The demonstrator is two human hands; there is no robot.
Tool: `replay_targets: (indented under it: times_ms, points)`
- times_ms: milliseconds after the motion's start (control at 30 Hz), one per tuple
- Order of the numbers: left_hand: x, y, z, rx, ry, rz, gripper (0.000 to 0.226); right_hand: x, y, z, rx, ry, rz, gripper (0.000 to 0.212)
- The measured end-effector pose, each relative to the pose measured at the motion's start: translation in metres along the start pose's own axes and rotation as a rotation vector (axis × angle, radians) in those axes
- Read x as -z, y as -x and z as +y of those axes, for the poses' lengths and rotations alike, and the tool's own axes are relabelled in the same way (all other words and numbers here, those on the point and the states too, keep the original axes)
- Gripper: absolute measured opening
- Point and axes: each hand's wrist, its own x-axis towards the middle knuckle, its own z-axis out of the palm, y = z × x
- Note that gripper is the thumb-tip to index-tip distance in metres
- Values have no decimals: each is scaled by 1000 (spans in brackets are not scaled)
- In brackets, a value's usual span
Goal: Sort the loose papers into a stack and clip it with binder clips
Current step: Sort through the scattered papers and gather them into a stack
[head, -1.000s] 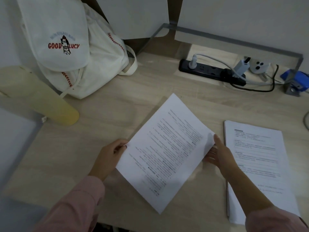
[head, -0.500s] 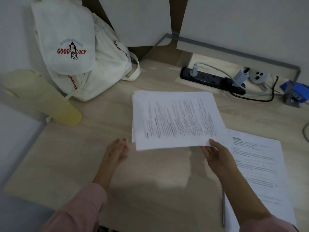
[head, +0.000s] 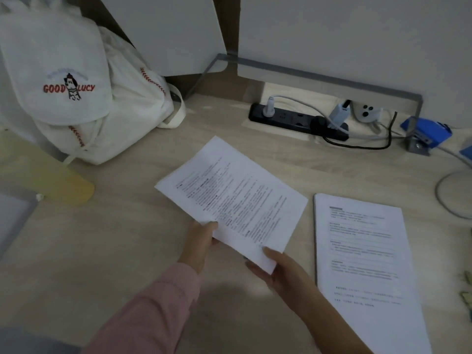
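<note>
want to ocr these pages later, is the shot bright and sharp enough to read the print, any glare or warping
Head view: dim, flat light, no glare on the held papers; their print and that on the stack is too soft to read; a faint shadow lies on the desk beside the sleeve; the wide lens seems to stretch the stack's near corner.

**Materials and finishes: desk and contents**

- Desk: pale wood-grain top, matt and smooth.
- Loose sheets: thin white printed paper, matt, slightly bowed.
- Paper stack: white printed paper, matt, lying flat.
- Bag: off-white woven cloth, soft and creased, with red stitching and a printed motif.
- Power strip: black plastic with a faint sheen.
- Rail: grey metal, dull finish.
- Sleeve: pink cloth, soft and matt.
- Yellow piece: smooth, apparently translucent plastic.
</note>
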Motion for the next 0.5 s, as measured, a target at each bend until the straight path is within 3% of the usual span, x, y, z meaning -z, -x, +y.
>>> replay_targets:
  times_ms: [67, 233, 433, 500]
  points:
    - [8, -2, 4, 12, -71, 26, 31, 17, 6, -17, 107, 116, 6, 45]
    - [39, 5, 10, -91, -209, 17, 28, 36, -3, -53, 209, 203, 252, 39]
    - [44, 13, 2, -124, -257, -10, 27, -6, -16, -40, 59, 647, 127, 46]
    - [38, 16, -3, -123, -230, -29, 27, -14, -23, -26, 91, 769, 195, 45]
